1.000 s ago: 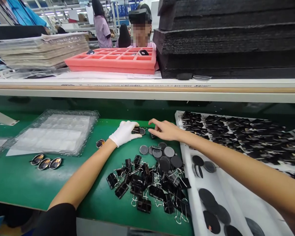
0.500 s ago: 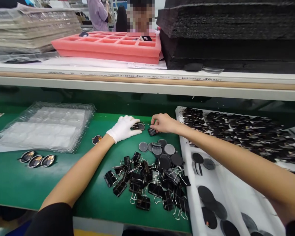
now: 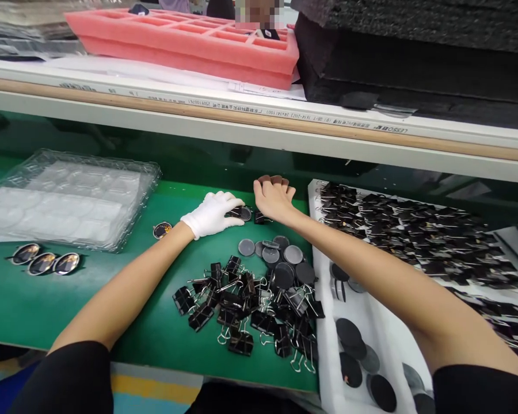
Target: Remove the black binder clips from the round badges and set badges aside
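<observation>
My left hand (image 3: pixel 211 215), in a white glove, is closed around a black binder clip (image 3: pixel 234 211) that sits against a grey round disc (image 3: pixel 245 214). My bare right hand (image 3: pixel 273 196) is at the back of the green table, fingers stretched and spread by the dark rear panel; nothing shows in it. Just below it lies another binder clip (image 3: pixel 262 218). Nearer to me are loose grey and black discs (image 3: pixel 293 253) and a heap of binder clips (image 3: pixel 242 310) with silver wire handles.
At left are clear plastic trays (image 3: pixel 82 201) and picture-faced round pieces (image 3: pixel 42 263); one more (image 3: pixel 161 230) lies by my left wrist. A white foam tray (image 3: pixel 323 345) at right holds rows of clips and discs. Above runs a shelf (image 3: pixel 155 118) with a pink foam tray (image 3: pixel 185 52).
My right hand has left the small binder clip, moved up and back, and its fingers have spread. My left hand keeps its hold. The camera view has tilted down slightly.
</observation>
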Tool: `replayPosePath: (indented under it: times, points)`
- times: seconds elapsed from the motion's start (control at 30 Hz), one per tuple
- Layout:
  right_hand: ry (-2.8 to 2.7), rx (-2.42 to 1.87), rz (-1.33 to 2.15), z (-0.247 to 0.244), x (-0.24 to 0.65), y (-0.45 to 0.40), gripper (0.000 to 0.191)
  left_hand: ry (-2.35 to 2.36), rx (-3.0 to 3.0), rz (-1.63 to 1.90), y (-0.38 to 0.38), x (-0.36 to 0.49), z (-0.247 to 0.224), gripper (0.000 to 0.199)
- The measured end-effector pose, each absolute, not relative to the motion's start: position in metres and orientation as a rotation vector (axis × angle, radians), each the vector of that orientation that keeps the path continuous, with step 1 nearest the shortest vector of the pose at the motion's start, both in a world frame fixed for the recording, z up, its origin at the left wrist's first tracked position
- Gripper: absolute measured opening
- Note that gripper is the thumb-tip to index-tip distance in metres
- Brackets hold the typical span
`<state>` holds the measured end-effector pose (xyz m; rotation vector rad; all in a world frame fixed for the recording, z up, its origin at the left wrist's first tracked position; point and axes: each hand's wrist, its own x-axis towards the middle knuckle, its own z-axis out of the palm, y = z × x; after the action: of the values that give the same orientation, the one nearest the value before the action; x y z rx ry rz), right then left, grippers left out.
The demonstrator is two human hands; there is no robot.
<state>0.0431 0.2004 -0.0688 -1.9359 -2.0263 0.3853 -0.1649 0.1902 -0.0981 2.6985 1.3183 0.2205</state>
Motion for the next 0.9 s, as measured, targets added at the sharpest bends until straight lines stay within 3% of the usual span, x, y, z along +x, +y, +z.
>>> replayPosePath:
  times: [0.2, 0.57, 0.9]
  points:
    - [-1.821, -2.119, 0.588, -0.095, 0.048, 0.211, 0.055, 1.334, 2.642, 0.237, 0.188, -0.164, -0.098, 0.051]
    - [-1.92, -2.06, 0.317, -0.109, 0.06, 0.2, 0.056, 1.335, 2.572, 0.265, 0.181, -0.154, -0.095, 0.05]
    - [-1.906, -2.049, 0.297, -0.115, 0.062, 0.202, 0.056, 1.32, 2.574, 0.318, 0.181, -0.137, -0.099, 0.057]
